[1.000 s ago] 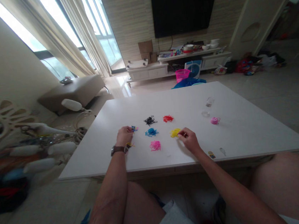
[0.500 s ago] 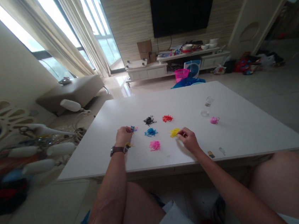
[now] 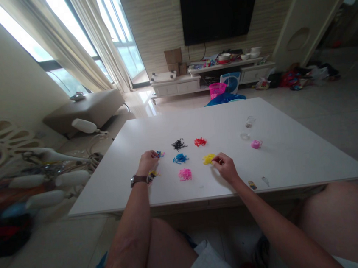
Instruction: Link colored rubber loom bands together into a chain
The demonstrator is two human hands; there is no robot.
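On the white table (image 3: 225, 122) lie small heaps of thin pieces: black (image 3: 178, 144), red (image 3: 200, 142), blue (image 3: 180, 158), pink (image 3: 185, 174) and yellow (image 3: 208, 159). My left hand (image 3: 148, 160), with a watch at the wrist, has its fingers closed at a small multicoloured heap (image 3: 160, 154); what they pinch is too small to name. Under that wrist lies another mixed heap (image 3: 153, 174), partly covered. My right hand (image 3: 225, 165) is closed in a pinch at the right edge of the yellow heap, its fingertips touching it. Anything between those fingertips is too small to make out.
To the right on the table are a clear container (image 3: 250, 122), a clear round piece (image 3: 245, 136) and a pink item (image 3: 256, 144). A small yellow figure (image 3: 251, 184) and a clear piece (image 3: 265, 181) lie near the front edge. White lamp-like parts (image 3: 71, 178) stand left of the table.
My left hand has shifted slightly left, so a little more of the mixed heap by its wrist shows. My right hand stays at the yellow heap.
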